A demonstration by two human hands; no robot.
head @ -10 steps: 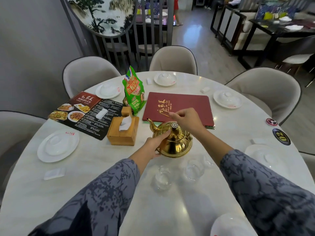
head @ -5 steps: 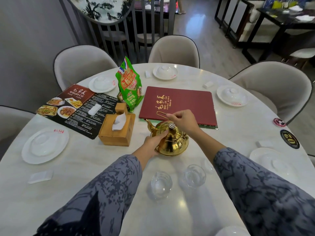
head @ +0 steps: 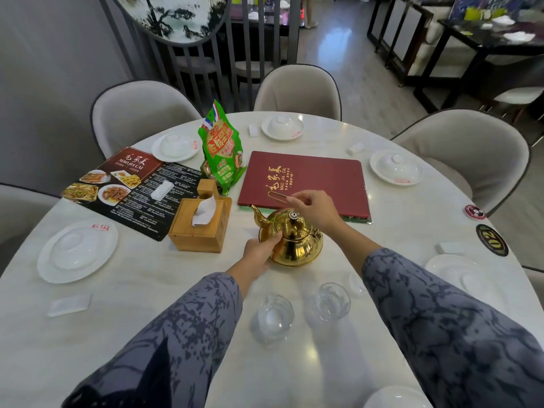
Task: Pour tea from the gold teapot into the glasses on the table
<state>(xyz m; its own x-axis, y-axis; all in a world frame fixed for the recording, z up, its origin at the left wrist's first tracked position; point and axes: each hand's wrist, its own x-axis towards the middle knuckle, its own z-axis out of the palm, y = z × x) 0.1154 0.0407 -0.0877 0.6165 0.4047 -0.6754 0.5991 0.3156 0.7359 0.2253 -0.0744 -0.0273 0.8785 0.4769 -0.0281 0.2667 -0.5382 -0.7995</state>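
Head view: gold teapot [head: 294, 241] stands on the tabletop [head: 123, 293], beyond the two empty glasses [head: 275, 316]. Right hand [head: 315, 209] pinches the thin wire handle [head: 278, 197], now raised higher than a second ago. Left hand [head: 260, 253] cups the pot's side, steadying. Judgement: lift imminent; no tea poured yet.

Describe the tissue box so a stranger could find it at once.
On the round white table, look left of the gold teapot, in front of the green snack bag. The tissue box is the only wooden thing there, a cube with a white tissue sticking out of its top.
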